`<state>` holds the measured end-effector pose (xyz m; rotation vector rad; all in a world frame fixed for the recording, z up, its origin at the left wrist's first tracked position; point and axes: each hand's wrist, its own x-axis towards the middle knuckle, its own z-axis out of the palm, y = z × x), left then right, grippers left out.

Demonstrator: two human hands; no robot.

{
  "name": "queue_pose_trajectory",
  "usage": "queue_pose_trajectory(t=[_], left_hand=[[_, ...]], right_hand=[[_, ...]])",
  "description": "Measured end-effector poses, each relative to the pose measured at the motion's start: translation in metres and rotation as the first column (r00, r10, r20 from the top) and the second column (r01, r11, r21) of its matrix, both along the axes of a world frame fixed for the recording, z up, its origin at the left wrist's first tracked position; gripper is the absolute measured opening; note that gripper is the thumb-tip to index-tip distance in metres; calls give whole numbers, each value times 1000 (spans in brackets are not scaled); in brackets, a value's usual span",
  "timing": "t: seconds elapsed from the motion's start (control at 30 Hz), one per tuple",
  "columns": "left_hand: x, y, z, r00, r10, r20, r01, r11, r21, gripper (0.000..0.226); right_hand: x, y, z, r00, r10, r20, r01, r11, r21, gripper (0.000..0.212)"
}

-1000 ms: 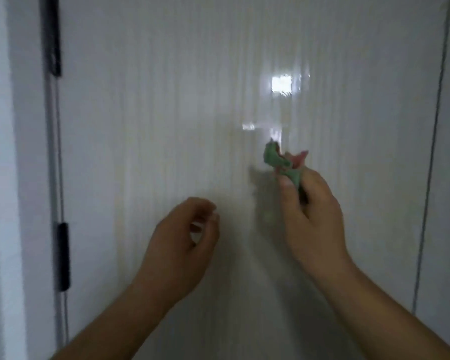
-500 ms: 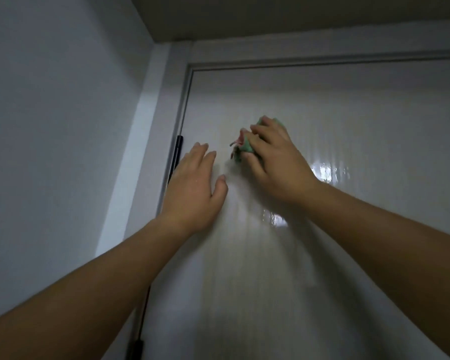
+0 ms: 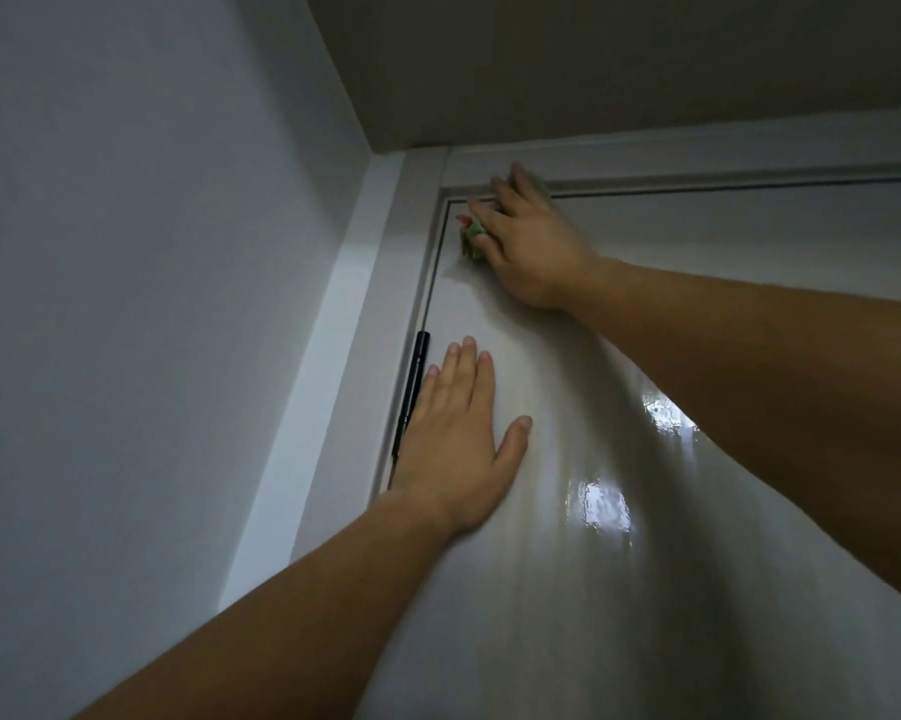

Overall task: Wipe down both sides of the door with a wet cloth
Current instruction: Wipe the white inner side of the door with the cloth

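- Half a second ago the green crumpled cloth [image 3: 473, 232] was lower on the glossy white door [image 3: 594, 589]. Now it is at the top left corner of the panel, touching it just under the upper edge.
- In my judgement this means the wiping of this side is reaching its highest corner. Most of this side, and the whole other side, seem not yet done.
- Only a small bunch of the cloth shows, green with a little red at its tip; the rest is hidden under the fingers.
- The door surface shines with bright reflections. I cannot tell if it is wet.
- The right hand [image 3: 529, 252] has climbed with the cloth. Its fingers are closed around the cloth and press it on the door; the fingertips are blurred.
- The left hand [image 3: 456, 449] stays flat on the door below, fingers straight, thumb spread, holding nothing.
- Just beside this hand is the black metal hinge [image 3: 412, 387], then the white door frame [image 3: 381, 304], the pale grey wall [image 3: 152, 252] and the dim ceiling [image 3: 594, 54].
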<state>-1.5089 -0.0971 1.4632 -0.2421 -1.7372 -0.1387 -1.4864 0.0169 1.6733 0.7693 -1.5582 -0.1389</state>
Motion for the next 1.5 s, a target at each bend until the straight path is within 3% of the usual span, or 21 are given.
queue_pose_trajectory(t=[0.17, 0.33, 0.43, 0.5, 0.67, 0.8, 0.97, 1.13, 1.27, 1.43, 1.5], left_hand=[[-6, 0, -1, 998, -41, -45, 42, 999, 7, 84], [-8, -4, 0, 997, -62, -48, 62, 998, -2, 84], [-9, -4, -3, 997, -60, -46, 60, 998, -15, 83], [-9, -4, -3, 996, -74, -51, 73, 997, -16, 83], [-9, -6, -7, 996, -78, -53, 76, 997, -35, 82], [-10, -7, -5, 990, -123, -66, 121, 992, -29, 82], [-9, -9, -8, 986, -157, -54, 155, 987, -31, 79], [-10, -9, -10, 986, -140, -94, 137, 990, -38, 79], [-9, -8, -15, 979, -175, -108, 172, 984, -36, 79], [-12, -9, -15, 976, -184, -120, 181, 983, -35, 84], [-12, -10, -15, 973, -195, -121, 193, 981, -28, 83]], right_hand=[[-18, -17, 8, 989, -143, 29, 143, 990, -11, 57], [-24, -22, -3, 965, -257, 53, 241, 949, 203, 66], [-16, -22, 14, 942, -330, 64, 323, 940, 108, 65], [-15, -29, 19, 936, -341, 84, 339, 940, 36, 67], [-26, -36, 7, 941, -337, 31, 328, 932, 155, 65], [-15, -44, 18, 935, -333, 120, 335, 942, 6, 66], [-33, 3, -27, 952, -306, 10, 295, 926, 234, 68], [-18, 1, 18, 913, -391, 115, 394, 919, -4, 67], [-33, 2, -19, 943, -333, 21, 324, 928, 182, 72], [-19, -26, 10, 922, -369, 117, 369, 929, 29, 67], [-20, -34, -2, 935, -346, 75, 341, 937, 80, 67]])
